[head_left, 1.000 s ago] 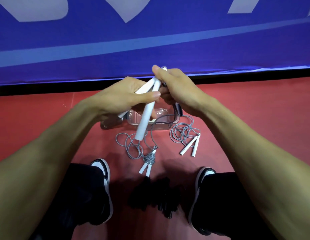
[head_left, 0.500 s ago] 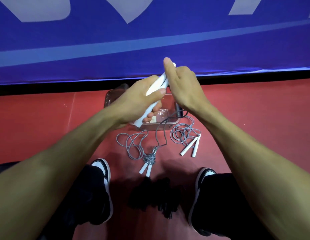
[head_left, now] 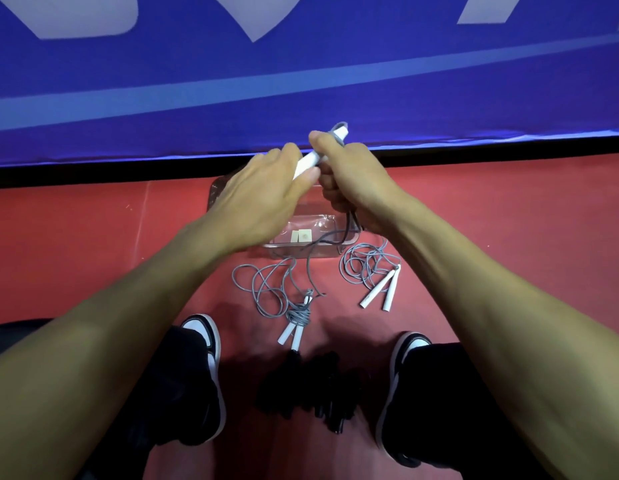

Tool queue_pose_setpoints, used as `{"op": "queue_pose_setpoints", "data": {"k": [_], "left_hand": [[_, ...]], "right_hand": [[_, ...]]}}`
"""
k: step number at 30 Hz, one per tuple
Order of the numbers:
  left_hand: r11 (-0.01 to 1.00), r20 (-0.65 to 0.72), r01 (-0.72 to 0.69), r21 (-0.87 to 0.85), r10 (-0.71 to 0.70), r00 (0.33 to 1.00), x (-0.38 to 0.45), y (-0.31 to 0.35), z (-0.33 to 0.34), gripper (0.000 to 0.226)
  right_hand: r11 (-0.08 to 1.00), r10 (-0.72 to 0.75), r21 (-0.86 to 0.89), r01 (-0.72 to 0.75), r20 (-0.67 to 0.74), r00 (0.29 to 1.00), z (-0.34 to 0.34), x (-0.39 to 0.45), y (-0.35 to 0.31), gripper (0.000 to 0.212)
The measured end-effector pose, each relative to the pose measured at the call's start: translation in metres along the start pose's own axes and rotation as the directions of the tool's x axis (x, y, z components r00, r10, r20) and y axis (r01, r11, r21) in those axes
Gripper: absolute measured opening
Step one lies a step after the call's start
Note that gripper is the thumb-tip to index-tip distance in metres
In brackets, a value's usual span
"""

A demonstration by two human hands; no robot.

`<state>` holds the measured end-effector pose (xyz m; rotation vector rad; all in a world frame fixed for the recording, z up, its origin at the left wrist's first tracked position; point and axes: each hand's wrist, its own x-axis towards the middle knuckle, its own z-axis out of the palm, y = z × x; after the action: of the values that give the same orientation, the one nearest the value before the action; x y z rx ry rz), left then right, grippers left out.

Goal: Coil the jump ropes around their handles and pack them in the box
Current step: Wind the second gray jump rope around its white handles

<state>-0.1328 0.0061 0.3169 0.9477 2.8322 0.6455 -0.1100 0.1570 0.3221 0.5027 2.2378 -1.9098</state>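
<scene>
Red flooring (head_left: 93, 244) runs up to a blue banner (head_left: 301, 81) at its far edge. Above the clear plastic box (head_left: 302, 249) by that edge, the left hand (head_left: 263, 199) and right hand (head_left: 349, 181) both grip the white handles (head_left: 309, 161) of a grey jump rope (head_left: 311, 268), whose cord trails down through the box. Two more grey ropes (head_left: 370, 268) lie nearer, a black one (head_left: 318, 393) between the shoes (head_left: 207, 341).

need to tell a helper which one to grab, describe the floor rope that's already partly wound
Start at the clear box on the red floor. The partly wound rope lies nearest the shoes, grey cord bunched round its white handles, unlike the loose rope on the right.
</scene>
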Motion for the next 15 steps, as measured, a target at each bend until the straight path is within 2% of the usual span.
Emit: {"op": "queue_pose_setpoints", "data": {"k": [2, 5, 6, 10, 12, 15], "left_hand": [[0.986, 0.087, 0.085, -0.142, -0.073, 0.994, 0.003, 0.003, -0.003, 0.033], [0.865, 0.27, 0.237, -0.442, -0.124, 0.955, 0.007, -0.003, -0.011, 0.03], [0.838, 0.298, 0.248, -0.485, -0.109, 0.948, 0.008, -0.007, -0.013, 0.03], [0.847, 0.235, 0.198, -0.493, -0.09, 0.968, 0.008, -0.012, -0.011, 0.012], [0.855, 0.222, 0.205, -0.477, -0.109, 0.969, 0.006, -0.008, -0.01, 0.017], [0.917, 0.24, 0.207, -0.34, -0.128, 0.962, 0.005, -0.006, -0.011, 0.036]], "right_hand": [[0.999, -0.036, -0.01, 0.036, 0.025, 0.999, -0.002, -0.001, 0.0, 0.042], [0.995, -0.083, -0.056, 0.086, 0.065, 0.994, -0.005, 0.0, -0.001, 0.044], [0.991, -0.101, -0.075, 0.107, 0.077, 0.992, -0.006, 0.0, -0.002, 0.046], [0.972, -0.178, -0.138, 0.19, 0.091, 0.98, -0.007, 0.0, -0.003, 0.052], [0.961, -0.193, -0.182, 0.208, 0.096, 0.976, -0.006, 0.001, -0.003, 0.051], [0.957, -0.184, -0.209, 0.2, 0.093, 0.978, -0.004, 0.002, -0.001, 0.046]]}}
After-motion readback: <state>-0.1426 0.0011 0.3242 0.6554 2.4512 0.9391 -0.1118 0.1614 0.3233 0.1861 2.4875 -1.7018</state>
